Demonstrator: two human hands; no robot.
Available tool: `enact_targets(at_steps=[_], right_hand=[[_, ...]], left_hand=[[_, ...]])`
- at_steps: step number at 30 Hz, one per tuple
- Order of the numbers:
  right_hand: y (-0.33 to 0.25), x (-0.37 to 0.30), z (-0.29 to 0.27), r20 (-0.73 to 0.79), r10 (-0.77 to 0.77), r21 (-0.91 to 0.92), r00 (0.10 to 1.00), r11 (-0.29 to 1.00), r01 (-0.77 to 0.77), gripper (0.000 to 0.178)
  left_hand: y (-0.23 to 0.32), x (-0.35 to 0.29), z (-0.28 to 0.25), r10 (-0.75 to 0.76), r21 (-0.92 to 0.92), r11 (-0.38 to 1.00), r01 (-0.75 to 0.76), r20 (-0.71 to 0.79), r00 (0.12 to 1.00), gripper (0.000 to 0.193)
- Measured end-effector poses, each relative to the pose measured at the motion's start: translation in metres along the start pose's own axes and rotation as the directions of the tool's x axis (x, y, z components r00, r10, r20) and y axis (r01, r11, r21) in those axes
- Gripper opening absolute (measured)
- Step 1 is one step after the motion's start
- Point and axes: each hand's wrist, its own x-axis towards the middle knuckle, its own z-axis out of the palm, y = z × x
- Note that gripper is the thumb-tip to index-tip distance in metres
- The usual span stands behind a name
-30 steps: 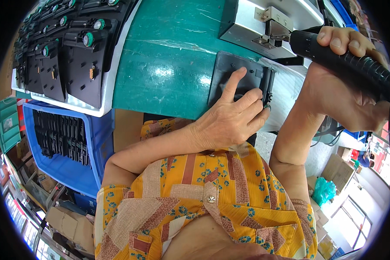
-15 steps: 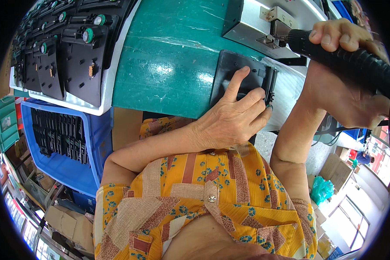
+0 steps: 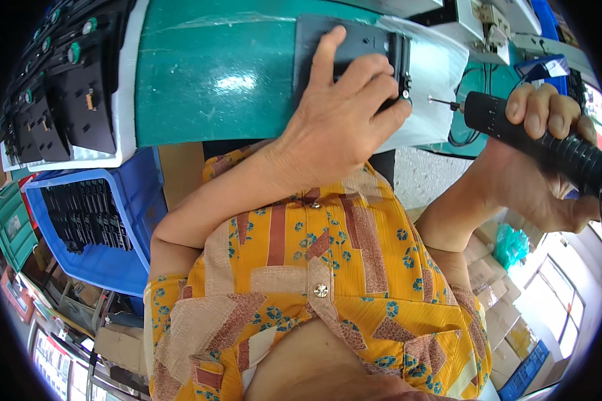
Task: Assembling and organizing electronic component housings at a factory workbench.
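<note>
My left hand (image 3: 344, 107) rests on a black plastic panel (image 3: 364, 40) on the green tabletop. One of its fingers stretches across the panel; the others bend over its right-hand side, gripping it. Beside the lowest fingertip is a small round shiny part (image 3: 406, 95) on the panel's edge. My right hand (image 3: 548, 120) is wrapped round a black electric screwdriver (image 3: 491, 113), held about level. The thin bit points left toward the panel, apart from it. Something small and shiny sits at the bit's tip, too small to make out.
Back right stands a metal box device (image 3: 491, 30). Clear plastic sheeting (image 3: 435, 73) lies right of the panel. Several black panels with green-ringed round parts fill a white foam tray (image 3: 127, 87) at left. Below it is a blue bin (image 3: 147, 267) of black parts.
My right hand has brought the screwdriver away from the metal box device, nearer the panel's right side. The left hand stays on the panel. The whole view has shifted.
</note>
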Motion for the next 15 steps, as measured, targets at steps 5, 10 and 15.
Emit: enact_targets(at_steps=[5,10,15], right_hand=[[-0.001,-0.026,0.004,-0.108,-0.003,0.001,0.994,1.000,0.003,0.072],[-0.002,-0.035,0.005,-0.189,-0.017,0.003,0.982,1.000,0.017,0.070],[-0.002,-0.037,0.007,-0.251,-0.045,0.002,0.967,0.999,0.047,0.069]], left_hand=[[-0.034,0.008,-0.003,0.274,0.321,0.911,-0.257,-0.008,0.962,0.022],[-0.020,0.023,-0.031,-0.025,-0.143,0.988,0.058,0.226,0.974,0.021],[-0.021,0.021,-0.029,-0.037,-0.179,0.981,0.069,0.173,0.984,0.023]])
